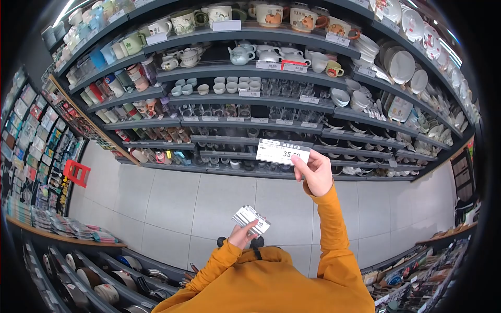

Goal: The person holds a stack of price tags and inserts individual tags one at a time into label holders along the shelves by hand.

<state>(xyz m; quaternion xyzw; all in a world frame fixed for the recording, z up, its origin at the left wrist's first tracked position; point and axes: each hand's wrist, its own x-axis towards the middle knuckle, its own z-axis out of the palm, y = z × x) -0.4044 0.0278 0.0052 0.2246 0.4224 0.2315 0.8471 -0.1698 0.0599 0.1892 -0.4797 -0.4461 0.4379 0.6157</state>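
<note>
right grip: pinching price tag at right end | left grip: clasping tag stack (thumb atop)

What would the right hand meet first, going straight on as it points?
Probably the shelves ahead, with the tag held in the right hand touching them first; depth is unclear.

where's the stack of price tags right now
In the head view, the stack is in the left hand, below centre, lower and further left than the tag in the right hand.
</note>
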